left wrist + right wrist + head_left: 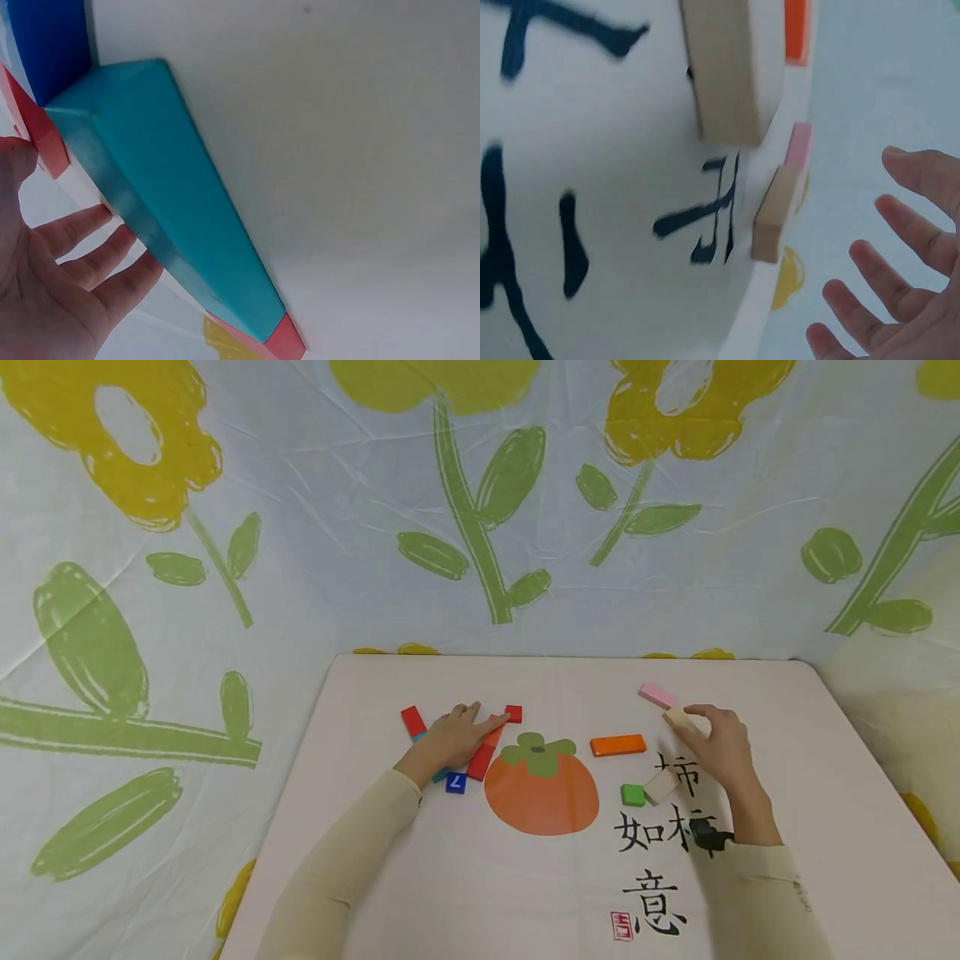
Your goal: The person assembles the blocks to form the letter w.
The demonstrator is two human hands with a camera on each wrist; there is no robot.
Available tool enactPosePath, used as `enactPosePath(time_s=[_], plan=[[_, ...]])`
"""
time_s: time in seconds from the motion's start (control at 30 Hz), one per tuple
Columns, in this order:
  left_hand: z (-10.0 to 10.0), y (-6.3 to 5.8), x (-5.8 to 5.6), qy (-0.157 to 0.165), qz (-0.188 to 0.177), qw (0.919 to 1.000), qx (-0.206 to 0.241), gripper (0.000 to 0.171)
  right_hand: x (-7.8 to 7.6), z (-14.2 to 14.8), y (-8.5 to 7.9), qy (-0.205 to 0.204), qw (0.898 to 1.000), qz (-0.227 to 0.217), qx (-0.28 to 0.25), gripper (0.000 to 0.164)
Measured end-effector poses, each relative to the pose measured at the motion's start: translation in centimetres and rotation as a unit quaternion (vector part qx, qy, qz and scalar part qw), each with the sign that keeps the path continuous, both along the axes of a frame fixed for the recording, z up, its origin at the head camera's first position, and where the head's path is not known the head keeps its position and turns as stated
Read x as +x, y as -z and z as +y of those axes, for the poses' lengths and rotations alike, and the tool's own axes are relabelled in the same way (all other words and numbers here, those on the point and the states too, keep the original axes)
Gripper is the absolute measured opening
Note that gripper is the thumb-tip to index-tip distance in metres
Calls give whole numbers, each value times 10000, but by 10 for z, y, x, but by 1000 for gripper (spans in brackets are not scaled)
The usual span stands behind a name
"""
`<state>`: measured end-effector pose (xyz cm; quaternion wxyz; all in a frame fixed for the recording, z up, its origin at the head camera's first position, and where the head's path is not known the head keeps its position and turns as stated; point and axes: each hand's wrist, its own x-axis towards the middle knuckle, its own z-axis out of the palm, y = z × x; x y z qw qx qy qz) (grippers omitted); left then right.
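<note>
Both your hands are over the counter (555, 893), gripping nothing. Your left hand (452, 739) is relaxed, fingers extended, its index tip right at a small red block (513, 714); you cannot tell whether they touch. Under that wrist lies a teal block (172, 195), with a blue block (456, 783) just nearer you. Your right hand (726, 745) is spread loosely beside a beige block (678, 720), a pink block (657, 695) just beyond. Leftward of that hand lie an orange block (618, 745) and a green block (633, 795).
</note>
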<state>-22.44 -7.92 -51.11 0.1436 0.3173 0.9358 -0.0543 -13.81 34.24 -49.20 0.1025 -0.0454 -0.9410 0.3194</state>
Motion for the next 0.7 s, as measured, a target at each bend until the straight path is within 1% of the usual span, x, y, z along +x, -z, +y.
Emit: enactPosePath(time_s=[0.13,0.23,0.3,0.47,0.57,0.7], plan=[[-1,0,0,-58,-19,10000,54,64,-4,10,6,373,9992,-113,21,44],[-1,-1,1,-73,-15,9999,92,61,-5,14,8,511,9984,-258,5,46],[-1,-2,1,-44,3,10000,90,61,-5,15,10,560,9975,-440,-4,48],[-1,-2,1,-27,10,10000,94,61,-5,17,11,648,9922,-1066,45,58],[0,0,0,-52,2,9999,101,60,-5,18,12,706,9890,-1301,66,61],[0,1,-1,-26,2,10000,46,64,-6,18,14,824,9838,-1594,58,62]])
